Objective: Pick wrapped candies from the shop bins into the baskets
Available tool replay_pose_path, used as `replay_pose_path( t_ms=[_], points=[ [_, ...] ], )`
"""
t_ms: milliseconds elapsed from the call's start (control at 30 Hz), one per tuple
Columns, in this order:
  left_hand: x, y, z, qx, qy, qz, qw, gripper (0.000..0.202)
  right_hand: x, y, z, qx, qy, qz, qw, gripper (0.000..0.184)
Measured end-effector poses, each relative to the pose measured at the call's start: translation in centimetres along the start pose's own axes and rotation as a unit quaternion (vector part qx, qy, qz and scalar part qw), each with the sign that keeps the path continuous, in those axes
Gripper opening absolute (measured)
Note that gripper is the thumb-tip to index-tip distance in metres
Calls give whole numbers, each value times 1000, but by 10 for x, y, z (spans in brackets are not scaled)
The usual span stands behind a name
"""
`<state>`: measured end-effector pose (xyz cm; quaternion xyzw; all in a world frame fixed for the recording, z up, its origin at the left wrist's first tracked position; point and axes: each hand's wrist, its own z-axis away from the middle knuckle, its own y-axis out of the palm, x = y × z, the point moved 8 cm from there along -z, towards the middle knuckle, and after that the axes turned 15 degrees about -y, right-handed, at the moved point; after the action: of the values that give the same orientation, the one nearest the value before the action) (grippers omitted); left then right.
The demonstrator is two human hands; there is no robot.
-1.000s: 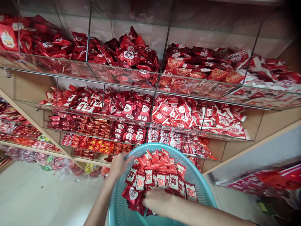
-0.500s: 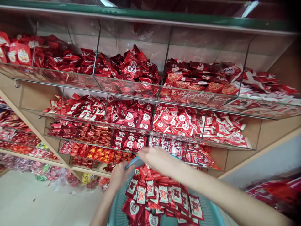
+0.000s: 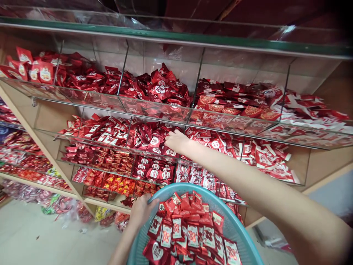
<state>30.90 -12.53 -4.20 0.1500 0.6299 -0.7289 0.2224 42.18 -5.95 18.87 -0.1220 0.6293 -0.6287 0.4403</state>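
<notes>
My left hand (image 3: pixel 142 210) grips the rim of a teal plastic basket (image 3: pixel 244 235). Inside the basket lie many red candy packets (image 3: pixel 193 235), some with white panels and others with white heart-shaped labels. My right hand (image 3: pixel 176 142) reaches over the basket into a compartment on the second shelf level. Its fingers are loosely bent and apart, just at the dark red packets (image 3: pixel 154 141) with white labels there. No packet shows in the right hand, though its palm side is hidden.
Glass dividers (image 3: pixel 199 75) split the wooden shelf unit into compartments of red packets. Above runs a thick green-edged glass shelf (image 3: pixel 165 35). More bagged sweets (image 3: pixel 62 202) lie low at the left, beside the pale floor (image 3: pixel 49 239).
My right hand has moved up from the basket rim to the second-level compartment. The left hand still holds the rim, and the basket shows more fully.
</notes>
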Motion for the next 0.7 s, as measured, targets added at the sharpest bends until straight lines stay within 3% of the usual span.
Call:
replay_pose_path(
  t_ms=[467, 600, 700],
  points=[
    [-1, -1, 1, 0, -2, -15, 1000, 36, 0, -25, 16, -32, -10, 108, 994, 25],
    [-1, -2, 0, -1, -6, -39, 999, 36, 8, -45, 33, -104, -3, 89, 991, 26],
    [-4, -3, 0, -6, 4, -47, 999, 37, 29, -59, 64, -189, -7, -11, 982, 26]
  ],
)
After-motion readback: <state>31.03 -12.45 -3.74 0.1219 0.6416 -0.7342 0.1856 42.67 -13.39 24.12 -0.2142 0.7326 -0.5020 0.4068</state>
